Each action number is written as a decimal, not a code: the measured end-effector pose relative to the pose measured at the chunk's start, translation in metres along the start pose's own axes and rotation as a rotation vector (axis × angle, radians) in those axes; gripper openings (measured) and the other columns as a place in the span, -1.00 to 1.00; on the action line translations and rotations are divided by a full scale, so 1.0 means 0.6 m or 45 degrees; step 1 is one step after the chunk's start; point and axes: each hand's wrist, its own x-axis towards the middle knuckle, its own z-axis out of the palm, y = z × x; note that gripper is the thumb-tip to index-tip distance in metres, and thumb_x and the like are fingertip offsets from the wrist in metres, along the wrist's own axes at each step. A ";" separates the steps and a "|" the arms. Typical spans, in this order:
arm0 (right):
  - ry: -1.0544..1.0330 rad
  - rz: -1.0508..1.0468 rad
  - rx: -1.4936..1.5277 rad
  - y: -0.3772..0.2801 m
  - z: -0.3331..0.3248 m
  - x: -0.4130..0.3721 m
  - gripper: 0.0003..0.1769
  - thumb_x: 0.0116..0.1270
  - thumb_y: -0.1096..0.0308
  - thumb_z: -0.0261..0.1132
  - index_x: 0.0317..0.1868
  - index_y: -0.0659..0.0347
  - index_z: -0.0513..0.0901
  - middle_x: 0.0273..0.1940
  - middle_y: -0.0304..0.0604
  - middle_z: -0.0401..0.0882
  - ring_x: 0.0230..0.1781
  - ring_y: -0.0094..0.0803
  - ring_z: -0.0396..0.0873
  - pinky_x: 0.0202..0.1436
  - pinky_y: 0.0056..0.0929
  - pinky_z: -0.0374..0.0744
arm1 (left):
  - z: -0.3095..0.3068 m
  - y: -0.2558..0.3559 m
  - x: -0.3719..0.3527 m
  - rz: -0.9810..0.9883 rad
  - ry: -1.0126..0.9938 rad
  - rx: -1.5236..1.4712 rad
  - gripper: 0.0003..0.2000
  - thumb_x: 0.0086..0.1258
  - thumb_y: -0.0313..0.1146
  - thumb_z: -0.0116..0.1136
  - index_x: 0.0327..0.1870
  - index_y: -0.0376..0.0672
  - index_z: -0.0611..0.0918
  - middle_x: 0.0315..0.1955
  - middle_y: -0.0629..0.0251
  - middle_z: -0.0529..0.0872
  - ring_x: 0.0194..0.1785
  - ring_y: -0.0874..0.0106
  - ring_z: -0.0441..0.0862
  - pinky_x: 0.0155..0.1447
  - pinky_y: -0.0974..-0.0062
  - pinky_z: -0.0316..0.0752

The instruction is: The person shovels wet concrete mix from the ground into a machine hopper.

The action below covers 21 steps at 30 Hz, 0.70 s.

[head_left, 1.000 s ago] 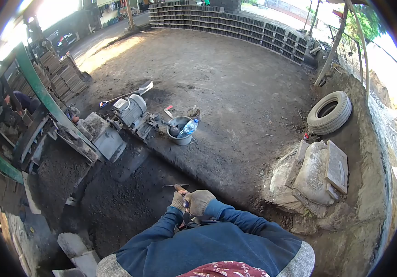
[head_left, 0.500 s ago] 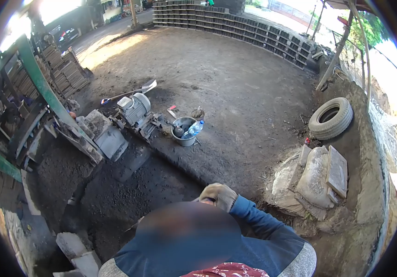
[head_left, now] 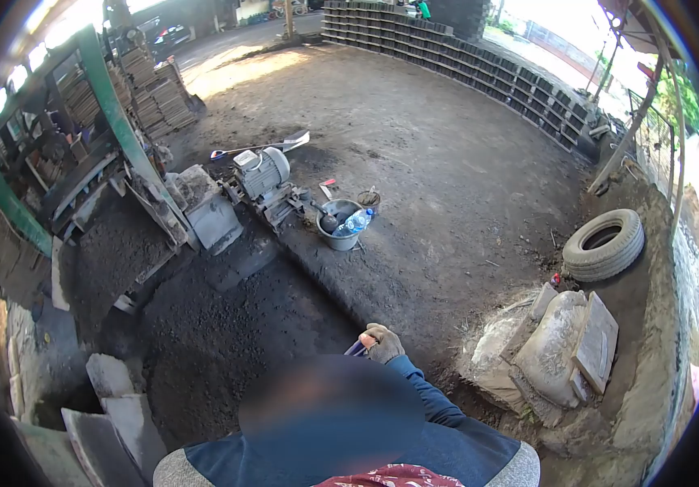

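My right hand (head_left: 384, 343), in a worn greyish-beige work glove, shows just past the blurred patch at the bottom centre. Its fingers are closed around the end of a dark bluish handle (head_left: 357, 348). The rest of that handle is hidden behind the blurred patch, so the kind of tool cannot be made out. A blue sleeve (head_left: 431, 395) runs from the glove back to my right shoulder. My left hand is out of sight. Left of the handle lies a dark, crumbly heap of sand-like material (head_left: 203, 341) in a sunken area.
Ahead stand an electric motor (head_left: 263, 174) and a bucket (head_left: 340, 240) holding a plastic bottle (head_left: 356, 221). A shovel (head_left: 264, 147) lies behind them. A green-framed machine (head_left: 110, 105) is at left; a tire (head_left: 604, 245) and a dusty sack (head_left: 551, 349) are at right. Stacked blocks (head_left: 463, 57) line the back.
The view has swung left, so the surroundings sit farther right in the picture. My right hand stays closed on the handle, and more of the handle shows now.
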 end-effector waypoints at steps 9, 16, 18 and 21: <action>-0.260 0.299 -0.102 0.076 -0.002 -0.019 -0.58 0.41 0.11 0.19 0.20 0.04 0.64 0.12 0.02 0.65 0.15 -0.07 0.61 0.25 -0.26 0.52 | -0.071 -0.023 -0.019 -0.050 0.017 -0.109 -0.73 0.47 -0.08 -0.05 -0.37 -0.05 0.40 -0.54 0.32 0.46 -0.46 0.29 0.47 -0.25 0.03 0.49; -0.463 0.524 -0.324 0.175 0.000 -0.063 -0.44 0.41 0.07 0.19 0.38 -0.01 0.45 0.24 0.11 0.54 0.27 -0.02 0.51 0.32 -0.23 0.46 | -0.069 -0.021 -0.030 -0.090 -0.085 -0.129 -0.72 0.48 -0.08 -0.07 -0.38 -0.06 0.39 -0.55 0.31 0.45 -0.47 0.28 0.47 -0.24 0.02 0.50; -0.512 0.528 -0.387 0.191 -0.011 -0.082 -0.41 0.39 0.08 0.21 0.39 0.00 0.44 0.23 0.12 0.55 0.26 -0.02 0.52 0.32 -0.23 0.47 | -0.055 -0.022 -0.047 -0.103 -0.158 -0.112 -0.71 0.48 -0.08 -0.08 -0.39 -0.07 0.39 -0.56 0.31 0.45 -0.48 0.28 0.47 -0.23 0.02 0.50; -0.545 0.561 -0.452 0.188 -0.025 -0.106 -0.43 0.33 0.15 0.28 0.33 0.09 0.48 0.18 0.14 0.58 0.25 -0.01 0.53 0.29 -0.20 0.49 | -0.034 -0.022 -0.066 -0.113 -0.292 -0.060 -0.70 0.49 -0.08 -0.09 -0.40 -0.07 0.38 -0.58 0.29 0.44 -0.51 0.28 0.44 -0.22 0.04 0.50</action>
